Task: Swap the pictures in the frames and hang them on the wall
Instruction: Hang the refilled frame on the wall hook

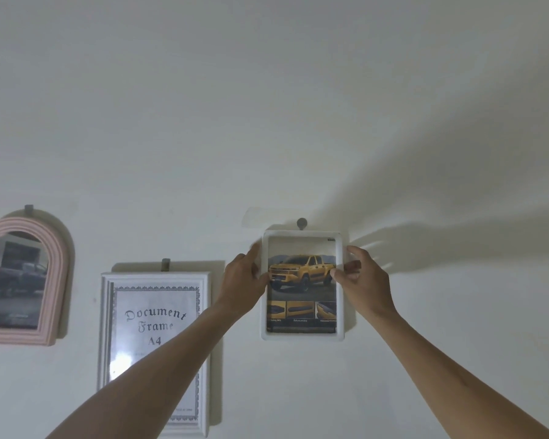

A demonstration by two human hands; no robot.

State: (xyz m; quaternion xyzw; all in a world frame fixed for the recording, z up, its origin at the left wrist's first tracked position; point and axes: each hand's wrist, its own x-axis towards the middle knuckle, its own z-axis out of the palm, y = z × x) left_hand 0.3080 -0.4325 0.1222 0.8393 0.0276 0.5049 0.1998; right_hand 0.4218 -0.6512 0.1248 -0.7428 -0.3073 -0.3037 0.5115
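A small white frame (pixel 302 335) with a picture of a yellow pickup truck hangs flat against the wall, just under a grey hook (pixel 301 223). My left hand (pixel 243 282) grips its left edge and my right hand (pixel 363 277) grips its right edge, thumbs over the front. To the left hangs a larger white frame (pixel 154 312) holding a sheet that reads "Document Frame A4". At the far left a pink arched frame (pixel 61 264) holds a dark picture of a vehicle.
Each frame hangs from its own grey hook: one above the pink arch (pixel 29 209) and one above the A4 frame (pixel 165 264). The wall is plain white, with shadows of my arms at the right.
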